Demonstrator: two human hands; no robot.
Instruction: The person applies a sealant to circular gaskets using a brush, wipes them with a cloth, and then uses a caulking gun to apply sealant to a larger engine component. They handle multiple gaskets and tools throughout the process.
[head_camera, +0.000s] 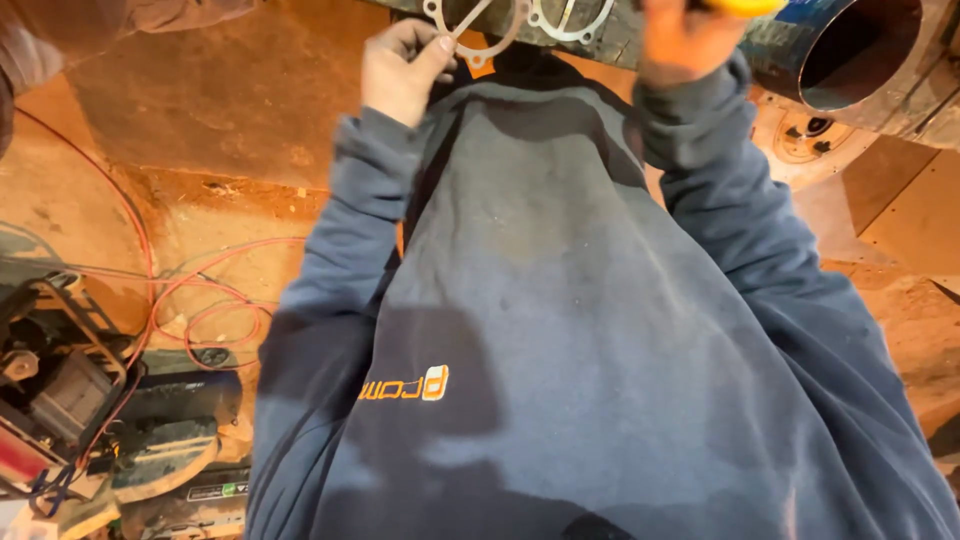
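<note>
Left hand (405, 70) | fingers pinch thin pale gasket (478, 35), which runs up past our fingertips | right hand (680, 40) blurred, grip unclear, yellow thing (745, 6) above it | we'd best keep gasket flat, pinch light.

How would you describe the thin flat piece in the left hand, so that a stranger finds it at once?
Follow the blue sweatshirt up its left sleeve to the left hand at the top edge. Its fingers pinch a thin pale gasket with ring-shaped openings. Unlike the blue cylinder at the top right, it is flat and light-coloured.
</note>
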